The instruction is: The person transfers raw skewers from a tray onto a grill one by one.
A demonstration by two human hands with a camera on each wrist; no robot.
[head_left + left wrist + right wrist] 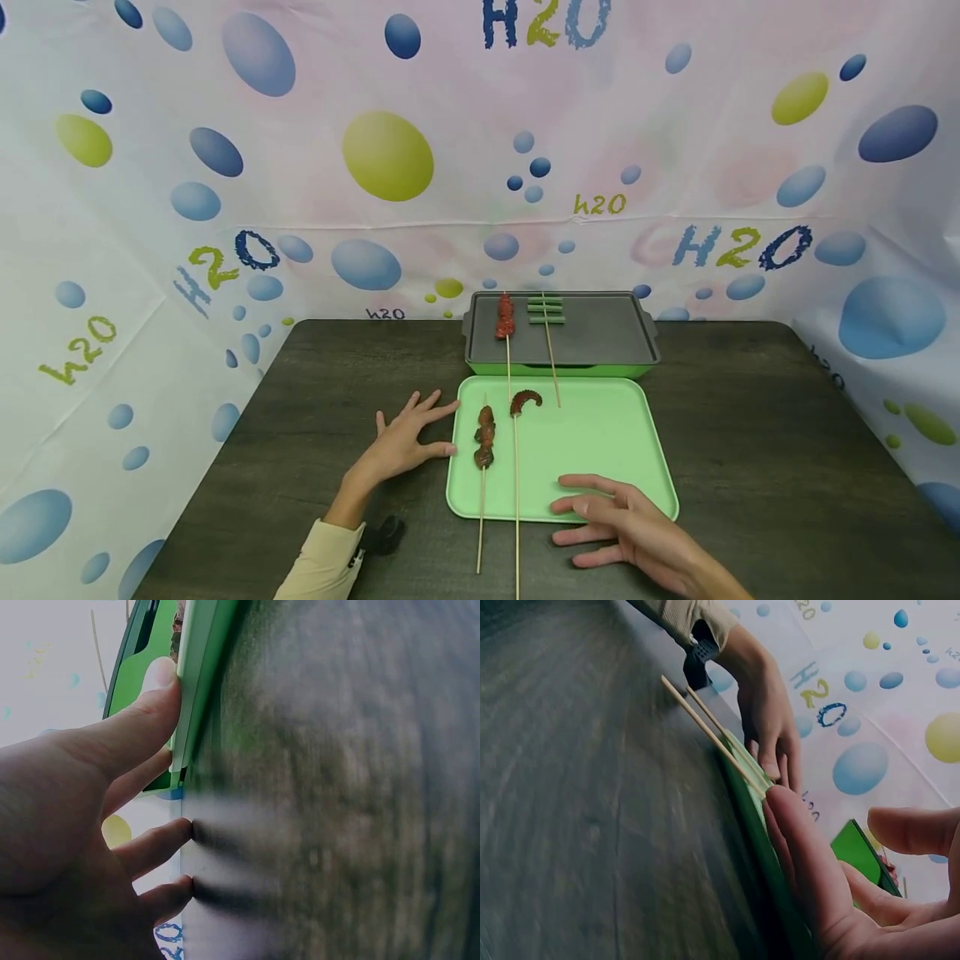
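Note:
My left hand (401,446) lies with spread fingers at the left rim of a light green tray (592,450); its thumb and index finger touch the rim. Over the tray's front right edge is my right hand (626,525), fingers loosely extended, holding nothing. Two skewers lie on the tray, their sticks jutting past the front edge. One carries brown meat-like chunks (485,437); the other has a curled, dark red shrimp-like piece (526,401) at its tip. In the right wrist view the stick ends (705,727) show beyond my fingers.
Behind the tray stands a dark grill plate (600,329) on a green base. Across it lie a skewer with red pieces (506,317) and one with green pieces (546,309), sticks reaching over the tray. A patterned curtain (465,125) backs the dark wooden table (750,450).

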